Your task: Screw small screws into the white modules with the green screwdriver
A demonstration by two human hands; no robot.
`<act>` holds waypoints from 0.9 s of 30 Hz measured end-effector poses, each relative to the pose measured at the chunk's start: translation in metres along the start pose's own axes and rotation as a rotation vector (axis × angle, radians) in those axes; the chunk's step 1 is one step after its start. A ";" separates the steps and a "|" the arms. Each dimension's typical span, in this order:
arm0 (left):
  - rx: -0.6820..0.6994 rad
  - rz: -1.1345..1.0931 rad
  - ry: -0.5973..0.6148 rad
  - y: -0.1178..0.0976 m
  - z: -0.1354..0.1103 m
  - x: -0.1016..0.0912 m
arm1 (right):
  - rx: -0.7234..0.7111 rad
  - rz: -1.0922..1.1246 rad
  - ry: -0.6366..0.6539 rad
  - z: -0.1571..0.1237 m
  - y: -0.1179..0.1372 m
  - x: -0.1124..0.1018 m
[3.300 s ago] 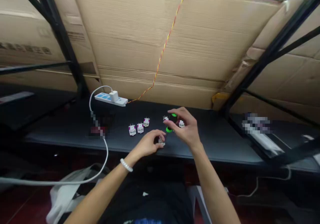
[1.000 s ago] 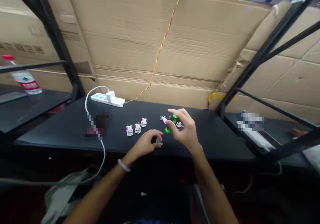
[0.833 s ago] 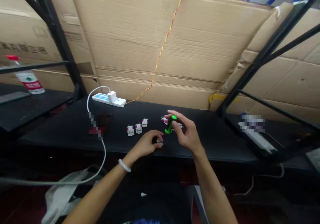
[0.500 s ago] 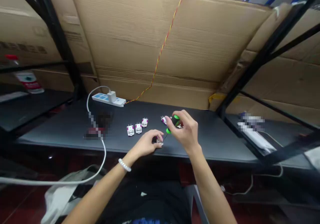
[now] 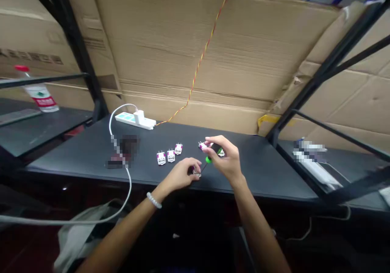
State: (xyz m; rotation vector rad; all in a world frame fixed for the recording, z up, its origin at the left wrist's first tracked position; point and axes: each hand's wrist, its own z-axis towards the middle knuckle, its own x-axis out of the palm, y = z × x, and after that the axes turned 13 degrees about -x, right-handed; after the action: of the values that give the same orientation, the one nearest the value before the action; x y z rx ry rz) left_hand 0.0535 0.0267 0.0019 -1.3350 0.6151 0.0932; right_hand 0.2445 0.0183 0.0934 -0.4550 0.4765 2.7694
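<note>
Near the table's front edge, my left hand (image 5: 183,173) pinches a small white-and-purple plug-like part (image 5: 197,174), mostly covered by my fingers. My right hand (image 5: 225,155) is closed around the black-and-green handle of a screwdriver (image 5: 209,159). Its thin shaft slants down to the left, and the tip is at the pinched part; whether it sits in a screw is too small to tell. Left of my hands stand three similar parts (image 5: 171,156) with thin pins pointing away from me. Behind my right hand lies another such part (image 5: 202,145), with more white pieces (image 5: 222,153) partly hidden by the fingers.
A white power strip (image 5: 131,120) with a plug lies at the back left, its white cable (image 5: 129,183) hanging over the front edge. Cardboard (image 5: 170,41) walls the back. Black metal posts (image 5: 304,90) flank the table. A red-capped bottle (image 5: 44,98) stands far left.
The view has shifted slightly. My right hand has turned a little around the screwdriver handle, now covering its green end. My left hand keeps its pinch on the part.
</note>
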 end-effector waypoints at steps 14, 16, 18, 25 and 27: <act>-0.002 0.018 0.010 -0.003 0.000 -0.002 | 0.063 -0.025 0.187 0.010 0.006 -0.030; -0.007 0.022 0.009 -0.003 0.000 -0.001 | 0.022 -0.090 0.186 0.013 0.008 -0.031; -0.013 0.023 0.002 -0.002 0.000 -0.001 | 0.016 -0.092 0.221 0.013 0.012 -0.033; -0.018 0.021 0.007 -0.002 0.000 -0.001 | 0.050 0.001 0.329 0.013 0.017 -0.038; -0.007 0.024 0.008 -0.002 0.000 -0.001 | 0.039 -0.062 0.283 0.014 0.017 -0.036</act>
State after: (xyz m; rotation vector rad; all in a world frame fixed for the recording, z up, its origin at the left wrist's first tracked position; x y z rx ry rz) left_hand 0.0531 0.0265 0.0040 -1.3353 0.6387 0.1097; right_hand 0.2681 0.0002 0.1236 -0.8436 0.5689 2.6419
